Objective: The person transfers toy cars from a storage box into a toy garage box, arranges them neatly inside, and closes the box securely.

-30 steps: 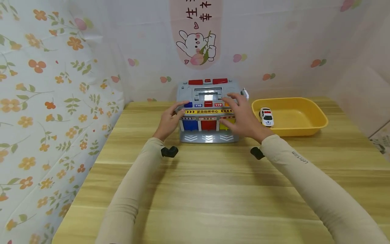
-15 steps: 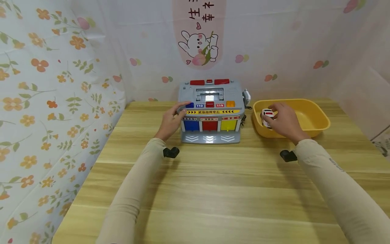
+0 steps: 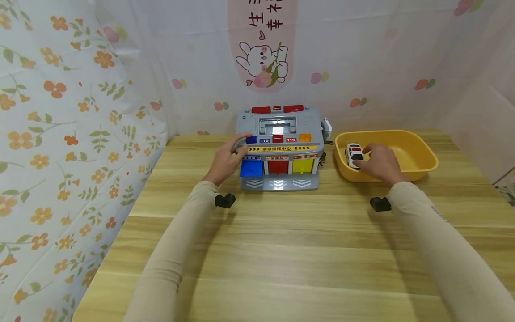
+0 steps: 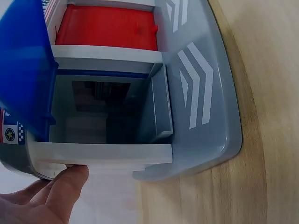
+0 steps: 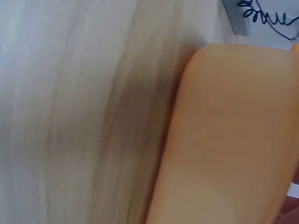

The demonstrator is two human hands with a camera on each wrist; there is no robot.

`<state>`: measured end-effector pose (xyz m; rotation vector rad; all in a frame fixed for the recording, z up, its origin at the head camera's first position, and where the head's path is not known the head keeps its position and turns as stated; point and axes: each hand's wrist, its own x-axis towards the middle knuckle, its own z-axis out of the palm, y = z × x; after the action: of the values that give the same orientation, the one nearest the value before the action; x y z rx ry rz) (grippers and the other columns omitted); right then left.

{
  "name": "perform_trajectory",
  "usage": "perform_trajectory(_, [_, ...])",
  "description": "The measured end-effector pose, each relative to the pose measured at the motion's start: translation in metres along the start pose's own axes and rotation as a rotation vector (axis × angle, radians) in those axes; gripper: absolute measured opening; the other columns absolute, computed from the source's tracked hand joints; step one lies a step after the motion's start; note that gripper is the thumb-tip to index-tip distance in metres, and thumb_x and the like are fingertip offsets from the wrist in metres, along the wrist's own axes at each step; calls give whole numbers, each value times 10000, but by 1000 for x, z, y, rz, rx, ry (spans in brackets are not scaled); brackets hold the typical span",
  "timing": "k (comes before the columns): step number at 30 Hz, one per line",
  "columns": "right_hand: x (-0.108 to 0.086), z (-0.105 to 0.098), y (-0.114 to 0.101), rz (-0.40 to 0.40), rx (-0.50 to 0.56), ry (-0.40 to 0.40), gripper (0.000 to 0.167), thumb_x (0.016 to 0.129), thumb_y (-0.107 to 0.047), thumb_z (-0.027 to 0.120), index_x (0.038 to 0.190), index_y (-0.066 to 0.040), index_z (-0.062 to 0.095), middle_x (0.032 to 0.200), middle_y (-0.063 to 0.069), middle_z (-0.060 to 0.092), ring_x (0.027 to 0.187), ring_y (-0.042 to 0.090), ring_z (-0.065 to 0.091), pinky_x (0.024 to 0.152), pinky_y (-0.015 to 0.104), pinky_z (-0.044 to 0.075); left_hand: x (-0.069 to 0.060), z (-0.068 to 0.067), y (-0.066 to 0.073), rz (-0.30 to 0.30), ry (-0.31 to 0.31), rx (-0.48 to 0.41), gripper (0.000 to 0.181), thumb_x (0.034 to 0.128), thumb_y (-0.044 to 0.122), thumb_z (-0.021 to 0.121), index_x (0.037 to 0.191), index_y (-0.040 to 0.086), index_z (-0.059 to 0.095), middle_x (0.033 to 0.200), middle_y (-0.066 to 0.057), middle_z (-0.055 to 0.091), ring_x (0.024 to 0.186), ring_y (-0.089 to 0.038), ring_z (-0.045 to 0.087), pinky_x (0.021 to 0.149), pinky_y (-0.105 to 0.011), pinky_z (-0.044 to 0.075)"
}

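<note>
A grey toy rescue station (image 3: 277,183) stands at the back of the table, with blue, red and yellow doors. My left hand (image 3: 225,161) lies at its left end, index finger stretched onto the blue button (image 3: 251,139) and thumb near the front corner. The blue door (image 4: 28,65) is swung up, baring a dark bay (image 4: 98,112); the red door (image 4: 110,25) is down. In the yellow bin (image 3: 414,154), my right hand (image 3: 382,163) holds a white toy police car (image 3: 354,154) between thumb and fingers. The right wrist view mostly hides that hand behind the bin's wall.
A white handset (image 3: 326,129) hangs at the station's right side, its coiled cord (image 3: 322,158) dangling towards the bin. Behind the wooden table (image 3: 277,250) hangs a printed cloth (image 3: 189,49); a flowered cloth (image 3: 68,147) covers the left side.
My right hand has gone from the station's right end to the toy police car in the bin. The blue door has swung up in the last half second. My left hand stays put.
</note>
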<state>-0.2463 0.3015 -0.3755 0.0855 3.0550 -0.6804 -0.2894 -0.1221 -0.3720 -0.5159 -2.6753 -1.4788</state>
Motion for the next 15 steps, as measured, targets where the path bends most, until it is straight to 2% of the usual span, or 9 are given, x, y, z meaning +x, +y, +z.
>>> perform_trajectory(6, [4, 4, 2, 31, -31, -34, 609, 933, -349, 639, 1283, 131, 506, 1204, 382, 558, 1025, 466, 506, 899, 585, 453, 0, 2, 0, -16, 2, 28, 403, 1029, 432, 505, 1432, 425, 508, 1296, -94, 508, 1118, -256, 450, 822, -342, 425])
perform_trajectory(11, [8, 5, 0, 60, -37, -40, 614, 924, -352, 652, 1285, 121, 500, 1230, 386, 542, 1032, 471, 494, 899, 588, 457, -1, 2, 0, -22, 15, 20, 418, 1020, 452, 518, 1437, 423, 506, 1345, -103, 497, 1137, -276, 450, 860, -393, 450])
perform_trajectory(15, [11, 6, -1, 81, -39, -50, 626, 916, -358, 667, 1278, 124, 497, 1225, 378, 545, 1023, 467, 506, 878, 573, 469, -1, 2, -1, -27, 20, 14, 433, 1014, 450, 530, 1442, 388, 517, 1377, -108, 500, 1115, -260, 458, 879, -383, 460])
